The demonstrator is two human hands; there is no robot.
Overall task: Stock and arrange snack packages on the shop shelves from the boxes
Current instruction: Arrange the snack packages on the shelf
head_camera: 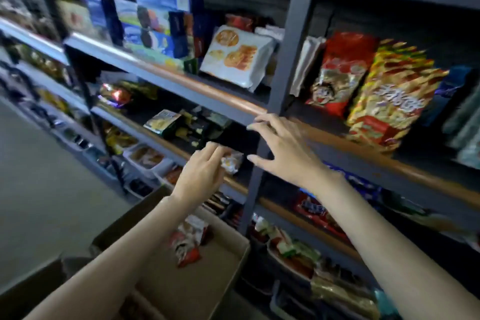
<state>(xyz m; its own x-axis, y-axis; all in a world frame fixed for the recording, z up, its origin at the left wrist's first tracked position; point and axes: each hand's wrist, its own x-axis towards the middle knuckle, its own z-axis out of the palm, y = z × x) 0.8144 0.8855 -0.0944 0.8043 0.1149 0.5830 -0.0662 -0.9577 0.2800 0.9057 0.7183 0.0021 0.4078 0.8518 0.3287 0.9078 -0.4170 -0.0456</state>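
The left hand (pixel 201 173) reaches in at the front edge of a dark shelf (pixel 166 149), its fingers pinched around a small crinkled snack packet (pixel 232 161) that sits just beyond its fingertips, at the wooden lip. Behind that hand the shelf floor is mostly bare and dark, with a few green-and-yellow packets (pixel 163 122) further back to its left. The right hand (pixel 283 148) hovers just to the right of the packet, fingers spread wide and holding nothing; its fingertips lie at the lip of the shelf above, close against the grey upright post (pixel 291 60). Both forearms stretch forward from the bottom of the view. Below the left forearm stands an open cardboard box (pixel 228 262) with a red-and-white snack bag (pixel 187 241) lying inside; the rest of its floor is bare cardboard.
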